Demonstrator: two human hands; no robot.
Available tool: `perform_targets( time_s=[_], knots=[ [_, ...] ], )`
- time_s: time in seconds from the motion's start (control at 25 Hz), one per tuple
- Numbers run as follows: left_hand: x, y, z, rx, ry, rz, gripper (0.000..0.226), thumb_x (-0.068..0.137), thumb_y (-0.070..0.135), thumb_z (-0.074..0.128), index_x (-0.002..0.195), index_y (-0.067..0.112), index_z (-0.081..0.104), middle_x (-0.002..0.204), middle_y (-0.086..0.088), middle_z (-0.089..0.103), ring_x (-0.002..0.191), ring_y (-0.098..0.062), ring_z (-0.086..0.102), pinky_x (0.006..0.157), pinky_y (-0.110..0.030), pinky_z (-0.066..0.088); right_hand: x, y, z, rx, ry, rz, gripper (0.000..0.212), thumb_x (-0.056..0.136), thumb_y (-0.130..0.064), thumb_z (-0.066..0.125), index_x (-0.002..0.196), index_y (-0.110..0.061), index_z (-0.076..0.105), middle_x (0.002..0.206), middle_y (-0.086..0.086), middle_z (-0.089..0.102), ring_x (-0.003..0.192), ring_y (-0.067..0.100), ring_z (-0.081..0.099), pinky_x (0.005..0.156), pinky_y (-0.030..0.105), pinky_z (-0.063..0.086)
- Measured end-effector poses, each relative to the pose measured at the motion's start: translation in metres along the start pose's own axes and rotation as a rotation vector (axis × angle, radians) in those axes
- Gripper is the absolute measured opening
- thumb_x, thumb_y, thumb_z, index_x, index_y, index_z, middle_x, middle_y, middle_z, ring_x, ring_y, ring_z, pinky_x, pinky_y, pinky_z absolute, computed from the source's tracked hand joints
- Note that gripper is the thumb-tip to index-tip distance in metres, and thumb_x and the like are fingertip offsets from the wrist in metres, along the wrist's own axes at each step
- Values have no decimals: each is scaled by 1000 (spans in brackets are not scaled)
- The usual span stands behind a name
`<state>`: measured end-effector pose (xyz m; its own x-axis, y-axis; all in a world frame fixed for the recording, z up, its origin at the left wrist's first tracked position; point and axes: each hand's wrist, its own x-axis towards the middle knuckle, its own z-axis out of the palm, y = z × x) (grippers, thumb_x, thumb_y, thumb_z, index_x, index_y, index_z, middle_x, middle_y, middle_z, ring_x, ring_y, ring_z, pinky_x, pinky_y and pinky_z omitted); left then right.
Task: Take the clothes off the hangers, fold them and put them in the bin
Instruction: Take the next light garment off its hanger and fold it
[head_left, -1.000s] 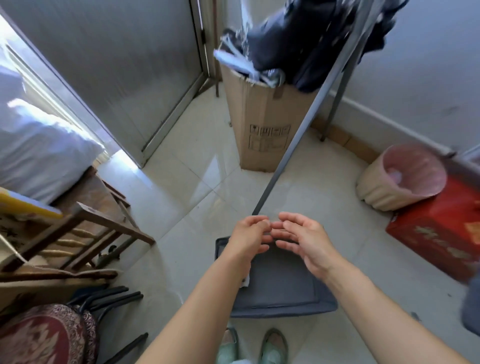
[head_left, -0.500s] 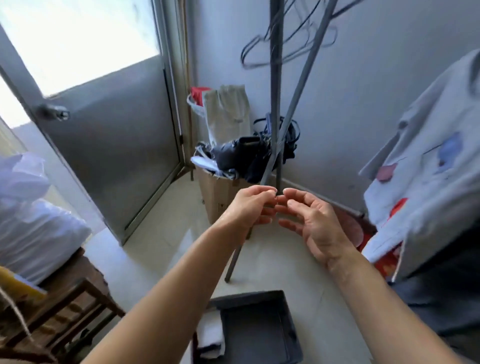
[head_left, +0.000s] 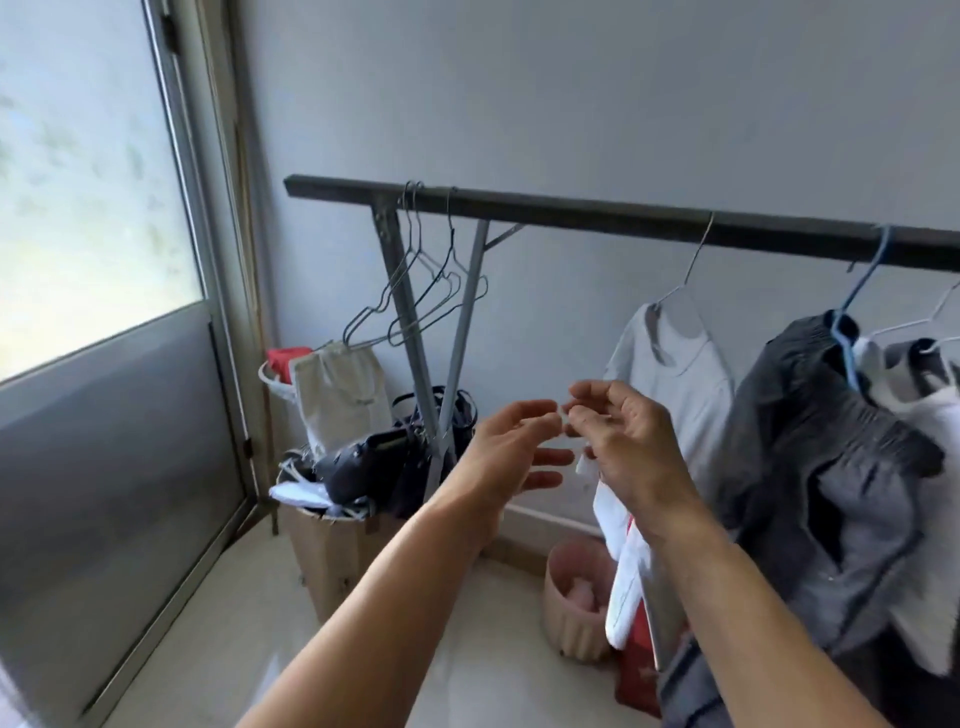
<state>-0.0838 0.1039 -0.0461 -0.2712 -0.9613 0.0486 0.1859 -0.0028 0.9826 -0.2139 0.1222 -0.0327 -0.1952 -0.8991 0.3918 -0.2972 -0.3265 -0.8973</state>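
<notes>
A dark rail (head_left: 623, 218) runs across the wall. Three empty wire hangers (head_left: 415, 291) hang near its left end. Further right a light grey T-shirt (head_left: 675, 374) hangs on a wire hanger, then a dark grey garment (head_left: 810, 415) on a blue hanger, then a white garment (head_left: 935, 467) at the frame's edge. My left hand (head_left: 509, 447) and my right hand (head_left: 623, 436) are raised close together in front of the T-shirt's left side. Their fingertips almost meet, the fingers are loosely bent, and neither holds anything. The bin is out of view.
A cardboard box (head_left: 332, 551) stuffed with dark bags stands at the rack's legs, with a canvas bag (head_left: 337, 395) behind it. A pink basket (head_left: 571, 603) and a red box (head_left: 639, 665) sit on the floor under the clothes. A metal door (head_left: 104, 415) fills the left.
The view has lifted from the floor and the grey bin up to the rail and hanging clothes. Both hands rose with it, staying close together and holding nothing.
</notes>
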Motion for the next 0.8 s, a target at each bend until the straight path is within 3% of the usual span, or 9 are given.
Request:
perform_targets(
  time_s=[0.12, 0.2, 0.28, 0.36, 0.48, 0.64, 0.8],
  knots=[
    [2, 14, 13, 20, -35, 14, 21, 98, 17, 57, 118, 16, 61, 116, -7, 67, 89, -21, 70, 80, -36, 57, 23, -7, -32, -518, 350, -240, 23, 92, -13, 57, 114, -14, 63, 113, 7, 65, 108, 29, 58, 90, 39, 46],
    [3, 21, 13, 42, -52, 17, 23, 99, 18, 55, 120, 14, 61, 116, -6, 67, 89, -19, 71, 80, -35, 58, 41, -6, -55, -828, 522, -237, 34, 89, -14, 58, 123, -9, 56, 127, 16, 54, 120, 37, 45, 95, 49, 36],
    [4, 25, 9, 63, -62, 15, 25, 100, 20, 53, 123, 13, 61, 114, -4, 69, 88, -18, 71, 78, -33, 58, 59, -1, -68, -985, 413, -22, 48, 92, -23, 57, 131, -2, 41, 134, 24, 45, 126, 41, 39, 97, 52, 36],
    [5, 26, 3, 81, -64, 9, 26, 100, 21, 53, 123, 13, 62, 111, -4, 70, 86, -17, 71, 74, -31, 59, 72, 6, -72, -1071, 264, 153, 49, 98, -30, 50, 130, 4, 33, 131, 30, 48, 121, 44, 47, 90, 50, 40],
    [6, 25, -7, 82, -62, 5, 24, 101, 21, 52, 120, 12, 63, 106, -5, 72, 83, -18, 71, 69, -29, 56, 83, 13, -75, -1035, 295, 87, 31, 103, -27, 36, 114, 1, 47, 116, 27, 62, 106, 44, 58, 75, 43, 40],
    [7, 26, -21, 85, -17, 20, 22, 101, 20, 51, 116, 12, 65, 97, -3, 74, 78, -16, 70, 69, -29, 55, 84, 5, -83, -863, 425, -132, 28, 104, -25, 34, 105, -3, 51, 97, 21, 65, 92, 43, 60, 68, 38, 37],
    [9, 34, -29, 149, 28, 79, 20, 101, 18, 51, 113, 15, 66, 97, -2, 73, 82, -14, 68, 77, -33, 56, 67, -14, -92, -652, 276, -366, 36, 100, -27, 47, 65, -18, 43, 56, -4, 46, 54, 23, 47, 50, 29, 29]
  ],
)
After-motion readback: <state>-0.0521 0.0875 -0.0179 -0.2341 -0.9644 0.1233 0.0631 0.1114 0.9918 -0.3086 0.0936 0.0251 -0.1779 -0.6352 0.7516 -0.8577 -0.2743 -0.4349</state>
